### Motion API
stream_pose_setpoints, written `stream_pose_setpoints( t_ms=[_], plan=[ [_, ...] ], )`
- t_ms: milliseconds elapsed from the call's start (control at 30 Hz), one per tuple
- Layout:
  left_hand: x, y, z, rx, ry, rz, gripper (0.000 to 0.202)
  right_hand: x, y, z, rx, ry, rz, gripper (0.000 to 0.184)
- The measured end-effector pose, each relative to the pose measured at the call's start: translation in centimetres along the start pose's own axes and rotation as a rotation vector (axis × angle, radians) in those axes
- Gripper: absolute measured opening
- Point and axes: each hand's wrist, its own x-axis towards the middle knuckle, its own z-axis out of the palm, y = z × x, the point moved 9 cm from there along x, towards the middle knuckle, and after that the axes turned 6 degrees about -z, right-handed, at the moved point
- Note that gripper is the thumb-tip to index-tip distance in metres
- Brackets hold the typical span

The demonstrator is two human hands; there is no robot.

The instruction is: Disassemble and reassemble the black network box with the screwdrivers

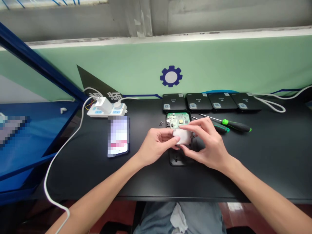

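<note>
Both my hands meet over the middle of the black table (268, 162). My left hand (156, 144) and my right hand (207, 144) pinch a small white flat part (182, 136) between their fingertips. Right behind it lies an opened device with a green circuit board (177, 120) showing. A black cover piece (177, 159) lies beneath my hands. Tiny screws (161, 123) sit to the left of the board.
A row of several black devices (211, 102) lines the back. Two screwdrivers with green and black handles (235, 125) lie to the right. A phone (118, 136) and a white power strip (107, 109) with a charger are at left. White cables (273, 104) trail at the far right.
</note>
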Motion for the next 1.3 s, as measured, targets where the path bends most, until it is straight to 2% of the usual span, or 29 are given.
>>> stream_pose_setpoints(
  t_ms=[233,467,600,1100,1300],
  plan=[
    [-0.8,1.1,-0.5,0.347,0.159,0.189,0.018,0.0,-1.8,0.0,-0.201,0.054,-0.098,0.044],
    [-2.8,4.2,0.9,0.695,0.269,0.586,0.012,0.1,-3.2,-0.4,-0.327,0.089,-0.148,0.035],
    [-3.6,5.1,1.6,0.788,0.316,0.709,0.01,0.0,-4.0,-0.9,-0.384,0.141,-0.168,0.035],
    [-3.8,5.5,1.7,0.688,0.359,0.652,0.01,-0.6,-4.5,-1.5,-0.488,0.221,-0.196,0.051],
    [-3.7,5.1,1.3,0.678,0.375,0.584,0.013,-0.5,-4.4,-1.7,-0.498,0.222,-0.196,0.079]
  ],
)
